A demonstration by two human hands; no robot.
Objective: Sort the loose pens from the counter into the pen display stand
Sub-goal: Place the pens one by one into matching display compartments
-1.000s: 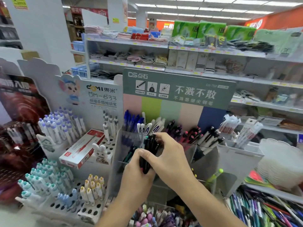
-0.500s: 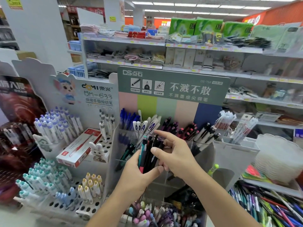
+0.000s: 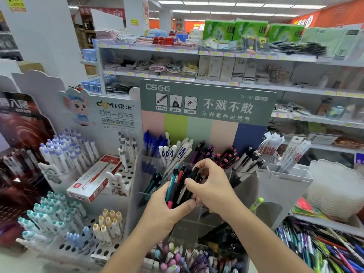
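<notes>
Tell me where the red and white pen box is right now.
The red and white pen box lies left of centre on the white peg display, beside the bunny figure.

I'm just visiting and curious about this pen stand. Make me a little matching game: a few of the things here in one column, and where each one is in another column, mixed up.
Things:
1. bundle of pens
2. blue pens
3. red and white box
4. green tissue packs

Places:
A. on the top shelf at the back
B. lying on the white holed rack to the left
C. gripped in the left hand, with the right hand pinching at it
D. standing in the stand's back row, far left

Pairs: 1-C, 2-D, 3-B, 4-A
</notes>
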